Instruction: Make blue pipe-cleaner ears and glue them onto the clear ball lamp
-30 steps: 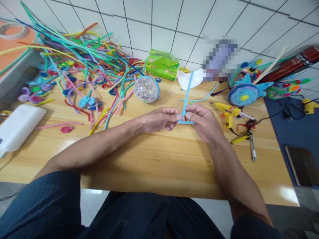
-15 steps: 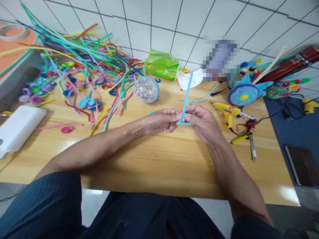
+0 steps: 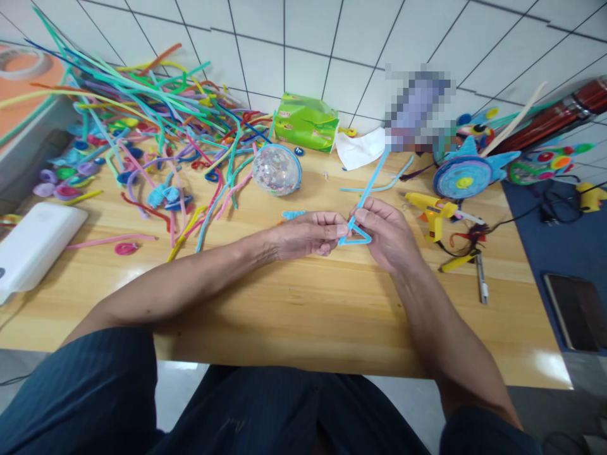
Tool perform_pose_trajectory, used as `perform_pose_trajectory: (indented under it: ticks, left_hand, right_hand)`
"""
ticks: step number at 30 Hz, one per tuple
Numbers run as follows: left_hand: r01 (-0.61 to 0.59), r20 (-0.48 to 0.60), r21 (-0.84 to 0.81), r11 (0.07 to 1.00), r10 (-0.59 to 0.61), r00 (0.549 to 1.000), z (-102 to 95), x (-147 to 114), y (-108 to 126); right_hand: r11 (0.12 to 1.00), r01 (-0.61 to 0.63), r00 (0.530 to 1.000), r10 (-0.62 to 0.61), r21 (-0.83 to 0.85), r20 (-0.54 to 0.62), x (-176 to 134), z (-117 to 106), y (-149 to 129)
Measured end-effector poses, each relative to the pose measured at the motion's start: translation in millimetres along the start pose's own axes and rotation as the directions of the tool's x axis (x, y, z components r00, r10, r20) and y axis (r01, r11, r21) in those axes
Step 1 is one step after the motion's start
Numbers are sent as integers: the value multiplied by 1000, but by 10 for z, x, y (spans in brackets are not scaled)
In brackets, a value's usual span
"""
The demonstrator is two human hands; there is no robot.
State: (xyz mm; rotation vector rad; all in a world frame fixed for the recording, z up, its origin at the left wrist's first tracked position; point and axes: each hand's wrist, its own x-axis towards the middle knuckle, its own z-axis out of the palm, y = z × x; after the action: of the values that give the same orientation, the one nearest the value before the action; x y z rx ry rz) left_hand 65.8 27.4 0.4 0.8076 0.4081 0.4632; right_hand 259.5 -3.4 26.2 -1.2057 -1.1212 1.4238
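Between my two hands, above the wooden table, is a light blue pipe cleaner (image 3: 371, 184). Its lower part is bent into a small triangle and its long free end slants up to the right. My left hand (image 3: 317, 232) pinches the triangle's left corner between thumb and fingers. With thumb and forefinger closed, my right hand (image 3: 386, 229) grips the pipe cleaner near the top of the triangle. Just behind my left hand lies a small blue fuzzy piece (image 3: 294, 215), partly hidden. A clear dome with confetti (image 3: 276, 169) sits beyond it.
Many coloured pipe cleaners (image 3: 175, 107) are heaped at the back left. A white power bank (image 3: 42, 249) lies at the left. To the right are a yellow glue gun (image 3: 432, 212), a utility knife (image 3: 482, 278) and a blue round craft piece (image 3: 462, 178). A green tissue pack (image 3: 307, 123) stands behind.
The pipe cleaner's bent end has become a triangle. Its long end, nearly upright before, now leans to the right. More of the blue fuzzy piece shows behind my left hand.
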Motion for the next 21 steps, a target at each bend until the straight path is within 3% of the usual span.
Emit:
perform_pose_trajectory:
  ticks: [6, 14, 21]
  left_hand:
    - [-28, -12, -37, 999, 28, 1000, 36, -3, 1]
    - [-15, -29, -46, 999, 14, 999, 26, -7, -7]
    - [-12, -74, -62, 998, 7, 997, 14, 5, -23]
  right_hand:
    - [1000, 16, 1000, -17, 21, 25, -14, 9, -19]
    - [993, 97, 994, -93, -68, 66, -10, 9, -24]
    - [998, 65, 995, -63, -24, 75, -15, 11, -38]
